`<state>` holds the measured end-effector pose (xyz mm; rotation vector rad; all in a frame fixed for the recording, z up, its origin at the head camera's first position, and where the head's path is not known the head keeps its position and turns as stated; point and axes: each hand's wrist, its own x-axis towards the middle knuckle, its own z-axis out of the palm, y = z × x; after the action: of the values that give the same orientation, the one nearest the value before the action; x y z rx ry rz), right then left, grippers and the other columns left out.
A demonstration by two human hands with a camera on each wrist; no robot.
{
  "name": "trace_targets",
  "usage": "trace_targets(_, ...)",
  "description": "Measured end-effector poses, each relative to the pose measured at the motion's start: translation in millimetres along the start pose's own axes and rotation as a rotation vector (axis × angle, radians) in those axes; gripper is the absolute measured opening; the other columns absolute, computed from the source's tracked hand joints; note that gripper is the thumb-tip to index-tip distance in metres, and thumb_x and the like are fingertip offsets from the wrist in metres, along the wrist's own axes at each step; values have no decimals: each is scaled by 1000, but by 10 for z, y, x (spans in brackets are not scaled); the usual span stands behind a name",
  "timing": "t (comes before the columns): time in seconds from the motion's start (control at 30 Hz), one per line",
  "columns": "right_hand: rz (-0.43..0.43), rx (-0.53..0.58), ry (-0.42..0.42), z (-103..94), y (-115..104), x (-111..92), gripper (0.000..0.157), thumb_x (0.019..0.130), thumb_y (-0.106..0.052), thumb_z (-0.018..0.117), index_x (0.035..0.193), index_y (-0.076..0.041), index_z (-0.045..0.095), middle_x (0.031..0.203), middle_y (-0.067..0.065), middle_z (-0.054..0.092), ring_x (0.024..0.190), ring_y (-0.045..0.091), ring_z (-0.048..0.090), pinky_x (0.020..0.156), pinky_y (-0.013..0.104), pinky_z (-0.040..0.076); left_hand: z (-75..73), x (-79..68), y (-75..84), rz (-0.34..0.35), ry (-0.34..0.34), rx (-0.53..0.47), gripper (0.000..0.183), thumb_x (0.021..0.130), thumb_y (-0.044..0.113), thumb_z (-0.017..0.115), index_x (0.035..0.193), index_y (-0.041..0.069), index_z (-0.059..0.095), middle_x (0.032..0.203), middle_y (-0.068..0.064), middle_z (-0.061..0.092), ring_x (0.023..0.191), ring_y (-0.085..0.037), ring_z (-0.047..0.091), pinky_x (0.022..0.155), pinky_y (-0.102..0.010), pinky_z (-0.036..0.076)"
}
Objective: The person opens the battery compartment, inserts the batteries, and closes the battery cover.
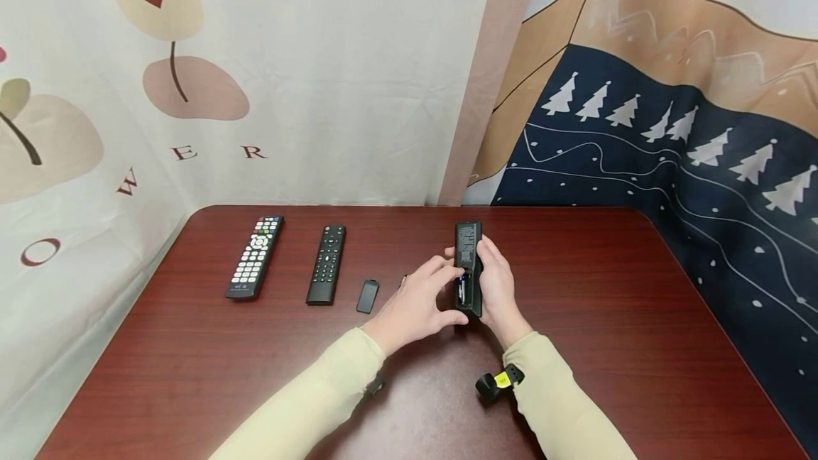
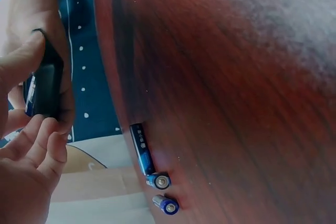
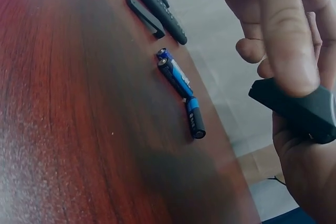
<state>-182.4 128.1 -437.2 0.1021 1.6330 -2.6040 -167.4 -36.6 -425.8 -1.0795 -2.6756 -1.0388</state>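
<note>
While right fingers [image 1: 489, 252] grip remote [image 1: 469, 243], left fingers [image 1: 450, 275] spread; loose batteries [image 3: 179, 78], cover [image 1: 367, 296], remotes [image 1: 326, 265] nearby.

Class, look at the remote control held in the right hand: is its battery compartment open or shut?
Open: the head view shows a battery inside the uncovered battery compartment on the back of the remote control.

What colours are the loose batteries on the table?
The batteries show blue and black, with pale markings; the right wrist view shows them best.
</note>
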Motion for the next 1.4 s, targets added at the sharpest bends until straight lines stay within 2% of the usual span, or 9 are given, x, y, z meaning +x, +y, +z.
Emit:
trace_targets(0.13,15,16,-2,11,-16,-3,44,114,-27,26,154,-14,42,112,14,69,87,18,66,72,26,54,10,-10,-3,23,14,60,67,81,29,90,136,3,63,133,-9,60,120,-24,60,102,-39,52)
trace_targets(0.27,25,16,-13,14,-24,-5,44,115,-27,25,154,-15,41,113,13,69,86,18,66,71,26,54,32,-26,-20,50,40,101,66,82,31,89,136,3,63,133,-10,60,122,-25,59,104,-40,51)
trace_targets(0.43,24,9,-16,11,-23,0,44,115,-27,23,154,-13,40,111,11,69,88,18,68,72,27,56,52,-39,-40,83,55,146,66,83,34,88,136,3,64,133,-10,61,122,-27,60,104,-40,51)
trace_targets(0.77,43,-15,22,3,-8,7,44,115,-27,24,153,-14,39,111,11,69,88,17,69,72,27,58,67,-52,-63,179,70,246,65,85,37,85,135,0,64,126,-6,63,109,-22,62,93,-35,55)
trace_targets(1.0,41,-20,28,-3,-8,17,42,115,-27,25,151,-13,42,113,12,69,89,18,70,73,30,60,85,-59,-74,255,85,327,62,90,36,80,136,-2,63,128,-9,62,114,-24,63,98,-34,53)
trace_targets(1.23,42,-16,24,-12,-8,20,42,114,-26,26,151,-12,41,113,12,69,90,18,71,74,31,60,112,-69,-69,269,99,329,62,91,33,80,137,-4,62,130,-13,62,122,-28,63,105,-37,50)
trace_targets(1.4,52,-14,26,-14,-2,18,43,115,-27,25,152,-14,40,114,12,69,90,18,70,74,31,60,111,-76,-82,259,91,343,63,91,35,80,138,-3,62,128,-10,62,114,-25,63,103,-37,51)
